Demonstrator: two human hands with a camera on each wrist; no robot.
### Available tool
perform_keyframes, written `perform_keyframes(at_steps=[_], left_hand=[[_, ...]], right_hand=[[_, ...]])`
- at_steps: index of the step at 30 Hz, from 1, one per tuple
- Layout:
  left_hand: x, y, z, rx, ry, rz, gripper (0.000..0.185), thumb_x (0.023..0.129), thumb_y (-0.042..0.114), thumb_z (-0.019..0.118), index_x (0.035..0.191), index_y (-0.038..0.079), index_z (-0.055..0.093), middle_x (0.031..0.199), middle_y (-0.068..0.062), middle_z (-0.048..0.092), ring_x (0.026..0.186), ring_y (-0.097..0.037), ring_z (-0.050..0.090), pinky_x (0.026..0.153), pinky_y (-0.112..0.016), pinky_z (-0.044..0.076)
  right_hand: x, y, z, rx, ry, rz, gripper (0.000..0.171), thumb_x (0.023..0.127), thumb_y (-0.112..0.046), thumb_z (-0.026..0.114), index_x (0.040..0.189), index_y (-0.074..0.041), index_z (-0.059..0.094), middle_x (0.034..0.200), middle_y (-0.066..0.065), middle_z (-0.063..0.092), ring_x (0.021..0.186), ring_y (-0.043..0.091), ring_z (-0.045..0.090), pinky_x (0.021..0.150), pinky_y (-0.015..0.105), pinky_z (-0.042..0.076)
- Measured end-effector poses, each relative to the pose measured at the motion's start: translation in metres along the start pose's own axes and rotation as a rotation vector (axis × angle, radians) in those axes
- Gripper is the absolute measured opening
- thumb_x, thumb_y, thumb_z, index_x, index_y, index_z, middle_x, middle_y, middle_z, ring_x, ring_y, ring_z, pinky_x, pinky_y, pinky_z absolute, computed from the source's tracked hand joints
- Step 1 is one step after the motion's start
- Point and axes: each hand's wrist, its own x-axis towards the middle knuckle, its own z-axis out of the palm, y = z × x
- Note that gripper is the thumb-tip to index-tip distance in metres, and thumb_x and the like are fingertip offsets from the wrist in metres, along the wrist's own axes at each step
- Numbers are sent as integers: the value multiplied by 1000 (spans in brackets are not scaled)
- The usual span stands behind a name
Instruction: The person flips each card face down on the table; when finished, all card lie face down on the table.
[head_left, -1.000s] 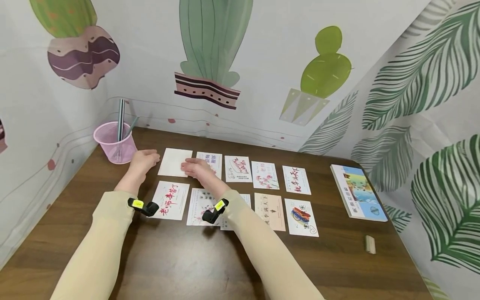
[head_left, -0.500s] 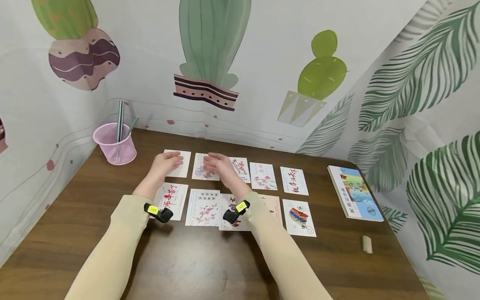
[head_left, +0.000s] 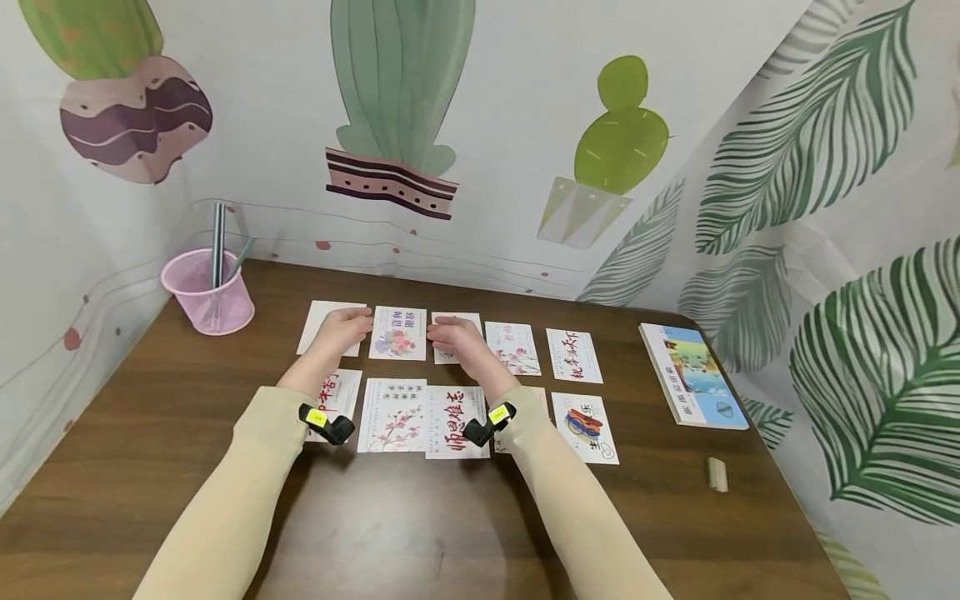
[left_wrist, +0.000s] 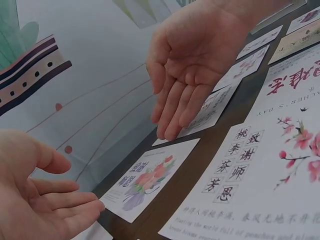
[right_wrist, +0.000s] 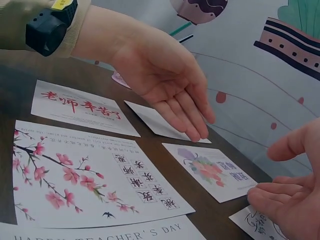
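A greeting card with a bouquet print (head_left: 399, 333) lies flat in the back row between the two hands. At its left edge is the left hand (head_left: 341, 333), palm facing inward and fingers relaxed, overlapping a plain white card (head_left: 318, 321). Opposite it, the right hand (head_left: 461, 337) covers much of the third card (head_left: 456, 318), palm also inward. Both wrist views show slightly bent fingers with nothing held; in the right wrist view, the right fingertips (right_wrist: 257, 192) reach the bouquet card's corner. Below lie a plum-blossom card (head_left: 393, 417) and a card with large red writing (head_left: 456, 421).
Two more back-row cards sit rightward, including a red-lettered one (head_left: 573, 356). A colourful card (head_left: 587, 427) ends the front row. A pink mesh pen cup (head_left: 208, 292) stands back left. On the right are a thick booklet (head_left: 693, 375) and a small pale block (head_left: 717, 474).
Both hands have moved right, from either side of the plain white card to either side of the bouquet card. The cards keep their places; the head view has shifted slightly.
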Motion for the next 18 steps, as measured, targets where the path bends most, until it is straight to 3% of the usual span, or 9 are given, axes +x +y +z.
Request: perform_keyframes(at_steps=[18], left_hand=[[-1,-3,2,30,-29,-46,54,103,16,41,150,-7,27,154,-28,31,142,-41,32,121,-46,27]], right_hand=[[2,-1,0,74,26,53,49,97,1,48,144,11,38,144,26,47,131,35,51,112,38,43]])
